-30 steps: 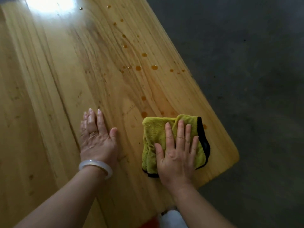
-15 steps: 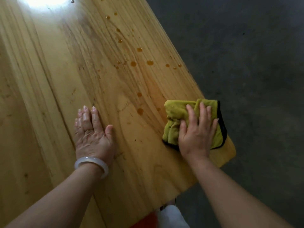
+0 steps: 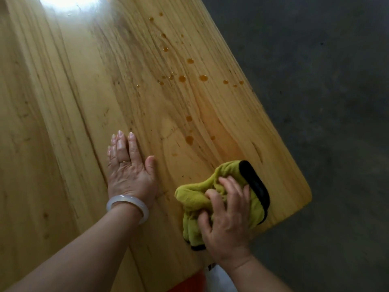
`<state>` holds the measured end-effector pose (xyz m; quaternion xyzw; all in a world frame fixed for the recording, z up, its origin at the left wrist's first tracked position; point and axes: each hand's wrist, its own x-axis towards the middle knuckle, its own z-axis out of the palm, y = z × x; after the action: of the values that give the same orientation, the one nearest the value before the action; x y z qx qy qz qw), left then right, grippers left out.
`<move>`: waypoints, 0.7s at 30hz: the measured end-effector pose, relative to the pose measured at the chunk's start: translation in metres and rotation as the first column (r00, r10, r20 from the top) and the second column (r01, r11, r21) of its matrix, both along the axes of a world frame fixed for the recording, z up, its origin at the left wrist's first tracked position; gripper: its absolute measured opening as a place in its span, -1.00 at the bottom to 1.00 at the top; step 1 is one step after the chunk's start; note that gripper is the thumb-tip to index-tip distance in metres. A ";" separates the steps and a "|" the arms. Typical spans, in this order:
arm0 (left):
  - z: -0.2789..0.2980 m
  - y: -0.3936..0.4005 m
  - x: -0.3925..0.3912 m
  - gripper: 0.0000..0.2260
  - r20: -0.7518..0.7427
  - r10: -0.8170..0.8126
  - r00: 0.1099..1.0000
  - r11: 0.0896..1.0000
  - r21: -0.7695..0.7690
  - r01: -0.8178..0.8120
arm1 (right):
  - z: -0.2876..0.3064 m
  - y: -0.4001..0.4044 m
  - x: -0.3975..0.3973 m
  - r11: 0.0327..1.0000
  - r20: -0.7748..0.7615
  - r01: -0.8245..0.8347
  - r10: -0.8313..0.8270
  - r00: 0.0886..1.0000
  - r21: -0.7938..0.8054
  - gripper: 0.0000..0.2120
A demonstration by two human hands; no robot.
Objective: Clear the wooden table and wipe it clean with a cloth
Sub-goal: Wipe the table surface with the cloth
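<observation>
- The wooden table [image 3: 88, 114] carries no loose objects in the part that the head view shows, so the clearing half of the task looks done there; whatever lies beyond the frame cannot be judged.
- Wiping is under way. The right hand [image 3: 226, 220] presses on a yellow-green cloth [image 3: 194, 197] with a black edge, near the table's near right corner, and its fingers [image 3: 212, 200] are curled into the fabric, bunching it into a loose wad instead of lying flat.
- The left hand [image 3: 129, 171] rests palm down on the bare wood just beside the cloth, its fingers straight and together, holding nothing; it seems to serve as a brace. A pale bangle [image 3: 126, 204] sits on that wrist.
- Much is left. Amber droplets [image 3: 182, 78] are scattered over the wood beyond the cloth: a pair of spots [image 3: 189, 139] close ahead of it, a wider cluster farther up, and a few more toward the far end.
- A faint orange tint on the wood between the near spots and the cloth may be smeared liquid, which would need a second pass.
- The left half of the table shows no droplets, though a bright glare [image 3: 67, 2] at the far end hides the surface there.
- By this reckoning the task is past its midpoint but the spill area is mostly unwiped.
</observation>
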<state>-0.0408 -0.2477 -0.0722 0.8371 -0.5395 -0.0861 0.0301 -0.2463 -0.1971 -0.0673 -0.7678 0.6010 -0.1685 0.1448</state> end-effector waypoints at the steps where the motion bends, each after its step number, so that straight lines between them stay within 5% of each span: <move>1: 0.000 0.000 0.000 -0.42 0.001 0.002 1.000 1.000 -0.005 -0.002 | 0.000 -0.002 0.002 0.999 0.000 -0.032 0.032 0.999 0.001 -0.70; 14: -0.002 0.000 -0.001 -0.36 0.005 0.007 1.000 0.999 -0.035 -0.006 | -0.001 -0.136 0.076 0.984 0.033 -0.176 0.176 0.984 -0.008 -0.60; 21: -0.001 0.002 0.000 -0.35 -0.002 0.002 1.000 1.000 -0.023 -0.002 | 0.003 -0.131 0.049 0.983 -0.014 -0.182 0.182 0.983 0.000 -0.62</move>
<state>-0.0408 -0.2460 -0.0734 0.8370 -0.5397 -0.0807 0.0404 -0.1973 -0.3279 -0.0647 -0.8206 0.5294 -0.1494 0.1550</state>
